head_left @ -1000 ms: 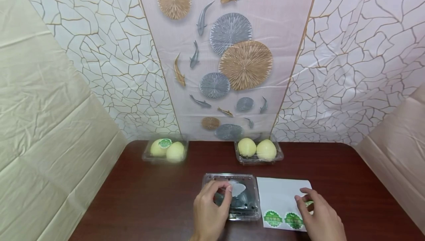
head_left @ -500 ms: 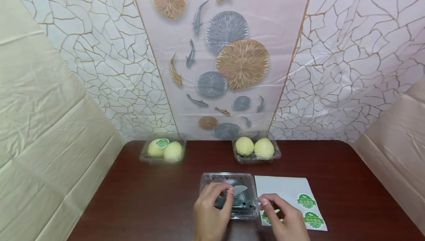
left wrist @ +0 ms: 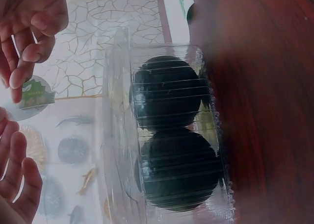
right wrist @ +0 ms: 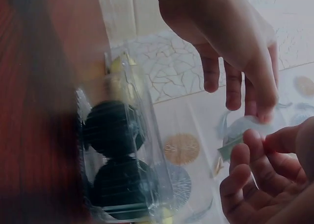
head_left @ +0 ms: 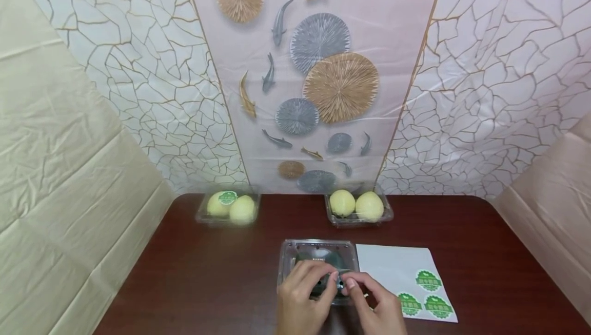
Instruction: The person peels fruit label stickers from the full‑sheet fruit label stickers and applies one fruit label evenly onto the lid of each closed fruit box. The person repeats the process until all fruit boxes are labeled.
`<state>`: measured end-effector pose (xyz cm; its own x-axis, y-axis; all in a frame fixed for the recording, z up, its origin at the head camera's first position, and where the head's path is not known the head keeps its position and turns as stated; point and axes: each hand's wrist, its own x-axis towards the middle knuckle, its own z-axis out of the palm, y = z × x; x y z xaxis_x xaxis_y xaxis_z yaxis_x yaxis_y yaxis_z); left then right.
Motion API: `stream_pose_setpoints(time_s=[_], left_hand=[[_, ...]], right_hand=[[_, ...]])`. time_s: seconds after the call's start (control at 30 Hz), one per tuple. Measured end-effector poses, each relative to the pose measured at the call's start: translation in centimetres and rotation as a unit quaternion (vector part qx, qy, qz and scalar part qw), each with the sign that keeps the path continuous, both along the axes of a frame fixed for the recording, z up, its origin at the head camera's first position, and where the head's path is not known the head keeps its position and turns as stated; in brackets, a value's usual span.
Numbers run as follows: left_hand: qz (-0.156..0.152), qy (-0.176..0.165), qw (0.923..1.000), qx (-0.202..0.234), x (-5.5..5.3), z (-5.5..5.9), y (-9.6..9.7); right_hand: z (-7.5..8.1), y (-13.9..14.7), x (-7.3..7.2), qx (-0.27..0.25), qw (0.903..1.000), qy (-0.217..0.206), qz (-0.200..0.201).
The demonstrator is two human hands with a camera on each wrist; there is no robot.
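Note:
My left hand [head_left: 302, 294] pinches one side of a round sticker [left wrist: 38, 92] with a green print and a pale border. At the sticker's other edge, the thumb and index finger of my right hand [head_left: 377, 301] pinch it too. Both hands are close together over the front of a clear plastic clamshell box [head_left: 288, 260]. Through its ridged wall two round, dark green fruits [left wrist: 167, 99] are visible side by side. The box's lid is down. From the head view the fingers hide most of the sticker.
Right of the box lies a white sheet [head_left: 392, 263] with several green stickers [head_left: 428, 280]. Two clear boxes with pale yellow fruits [head_left: 369, 207] stand at the table's back edge; the left box [head_left: 251, 216] bears a green sticker. A patterned cloth [head_left: 341, 160] hangs behind.
My right hand has moved left from the sticker sheet to the sticker and now pinches its edge. My left hand, holding the sticker throughout, has shifted slightly right.

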<state>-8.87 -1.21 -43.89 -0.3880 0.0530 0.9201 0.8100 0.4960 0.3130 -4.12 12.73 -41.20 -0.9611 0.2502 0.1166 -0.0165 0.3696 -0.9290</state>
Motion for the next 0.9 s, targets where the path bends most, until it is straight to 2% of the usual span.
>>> stream_pose_setpoints(time_s=[0.23,0.43,0.7,0.8,0.9], left_hand=[[0.001,-0.017,0.9997,-0.016,0.2,0.1,0.1],[0.010,-0.059,0.9959,-0.069,0.6,0.2,0.2],[0.010,-0.067,0.9930,-0.096,0.7,0.2,0.4],[0.004,-0.060,0.9934,-0.098,0.7,0.2,0.4],[0.000,-0.047,0.9938,-0.101,0.7,0.1,0.5]], right_hand=[[-0.4,-0.3,-0.1,-0.018,0.9998,-0.006,0.002],[-0.8,-0.2,-0.2,-0.009,0.9995,0.031,0.005],[-1.0,0.1,-0.2,0.001,0.9997,0.025,0.000],[-1.2,0.2,-0.3,0.006,0.9993,0.037,-0.003],[-1.2,0.2,-0.4,0.002,0.9995,0.031,-0.005]])
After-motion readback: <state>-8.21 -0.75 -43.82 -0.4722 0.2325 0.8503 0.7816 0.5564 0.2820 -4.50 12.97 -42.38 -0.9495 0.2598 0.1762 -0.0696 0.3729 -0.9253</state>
